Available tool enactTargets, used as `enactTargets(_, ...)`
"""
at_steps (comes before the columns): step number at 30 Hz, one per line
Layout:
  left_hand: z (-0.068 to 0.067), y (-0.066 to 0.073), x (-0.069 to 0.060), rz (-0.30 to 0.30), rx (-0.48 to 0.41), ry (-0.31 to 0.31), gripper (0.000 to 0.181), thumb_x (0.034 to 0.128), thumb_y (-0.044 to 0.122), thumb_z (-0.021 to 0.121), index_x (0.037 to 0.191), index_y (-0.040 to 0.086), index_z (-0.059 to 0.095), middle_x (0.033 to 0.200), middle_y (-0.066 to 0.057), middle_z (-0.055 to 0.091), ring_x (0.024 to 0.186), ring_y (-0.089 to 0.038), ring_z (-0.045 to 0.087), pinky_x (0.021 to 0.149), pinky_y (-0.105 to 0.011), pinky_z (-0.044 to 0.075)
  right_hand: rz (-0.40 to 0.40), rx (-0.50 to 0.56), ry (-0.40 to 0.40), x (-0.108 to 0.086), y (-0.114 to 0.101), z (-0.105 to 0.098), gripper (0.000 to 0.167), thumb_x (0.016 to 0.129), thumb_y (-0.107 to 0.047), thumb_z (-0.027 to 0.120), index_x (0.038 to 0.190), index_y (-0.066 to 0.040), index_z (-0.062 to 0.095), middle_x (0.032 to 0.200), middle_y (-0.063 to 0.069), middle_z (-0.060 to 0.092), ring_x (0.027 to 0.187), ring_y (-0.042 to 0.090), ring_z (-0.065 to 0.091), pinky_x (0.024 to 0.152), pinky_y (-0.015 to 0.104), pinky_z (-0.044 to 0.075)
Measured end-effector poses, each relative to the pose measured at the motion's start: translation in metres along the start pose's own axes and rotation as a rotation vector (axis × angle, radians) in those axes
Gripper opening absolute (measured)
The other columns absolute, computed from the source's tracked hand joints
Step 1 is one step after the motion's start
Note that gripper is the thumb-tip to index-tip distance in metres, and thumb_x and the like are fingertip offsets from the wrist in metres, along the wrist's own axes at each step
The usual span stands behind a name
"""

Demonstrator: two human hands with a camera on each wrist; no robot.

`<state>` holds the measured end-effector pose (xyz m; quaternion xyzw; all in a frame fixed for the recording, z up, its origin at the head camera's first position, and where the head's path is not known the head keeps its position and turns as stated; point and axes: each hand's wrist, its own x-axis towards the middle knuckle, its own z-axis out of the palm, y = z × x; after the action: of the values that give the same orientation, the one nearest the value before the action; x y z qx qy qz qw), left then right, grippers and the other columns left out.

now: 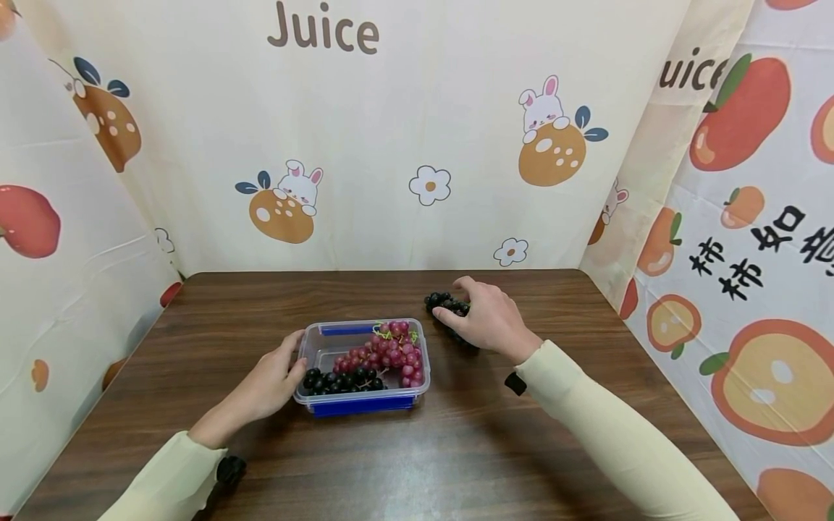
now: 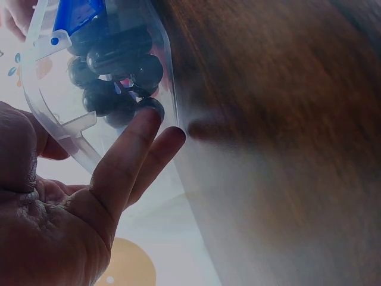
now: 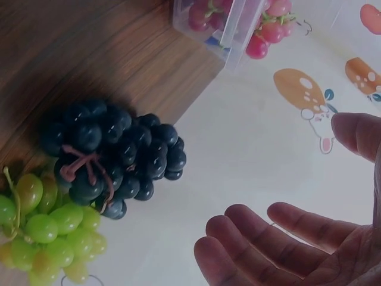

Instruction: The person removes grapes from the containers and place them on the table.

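Observation:
A clear plastic container with blue latches stands uncovered on the table. Inside it lie a bunch of red grapes and a bunch of black grapes. My left hand rests against the container's left end, its extended fingers touching the wall. Farther right, my right hand hovers at another black grape bunch. The right wrist view shows those fingers spread and apart from this bunch. Beside it sits a bunch of green grapes, hidden behind the hand in the head view.
The dark wooden table extends toward me from a printed backdrop along its far edge. Printed side curtains border it left and right. The container stands to the left of the loose grapes.

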<state>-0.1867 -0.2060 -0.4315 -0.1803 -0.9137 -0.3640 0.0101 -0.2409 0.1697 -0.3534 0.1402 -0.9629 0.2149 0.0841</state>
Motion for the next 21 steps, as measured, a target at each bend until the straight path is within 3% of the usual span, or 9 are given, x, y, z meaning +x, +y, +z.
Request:
enactTargets(7, -0.001, -0.001, -0.001, -0.008, -0.004, -0.002, 0.053, 0.1049, 0.003, 0.047, 0.152, -0.012, 0.027, 0.135, -0.034, 0.055, 0.108, -0.037, 0.068, 0.079, -0.04, 0.058, -0.041, -0.015, 0.003, -0.001, -0.01, 0.004, 0.06, 0.091, -0.06, 0.068, 0.131, -0.015, 0.063, 0.108, 0.01, 0.07, 0.093, 0.024, 0.063, 0.076, 0.047, 0.053)
enactTargets(12, -0.001, -0.001, -0.001, -0.011, -0.008, -0.006, 0.053, 0.1049, 0.003, 0.047, 0.152, -0.012, 0.027, 0.135, -0.035, 0.055, 0.109, -0.038, 0.068, 0.081, -0.042, 0.059, -0.051, -0.015, -0.016, -0.001, -0.016, 0.007, 0.061, 0.091, -0.061, 0.068, 0.132, -0.016, 0.062, 0.111, 0.01, 0.071, 0.095, 0.025, 0.064, 0.075, 0.047, 0.054)
enactTargets(21, -0.001, -0.001, -0.001, 0.002, -0.003, 0.003, 0.053, 0.1048, 0.002, 0.048, 0.152, -0.012, 0.028, 0.134, -0.034, 0.056, 0.108, -0.037, 0.068, 0.081, -0.041, 0.059, -0.104, 0.007, -0.024, -0.002, -0.027, 0.014, 0.056, 0.09, -0.053, 0.074, 0.127, -0.013, 0.062, 0.1, 0.002, 0.067, 0.082, 0.018, 0.061, 0.063, 0.035, 0.05)
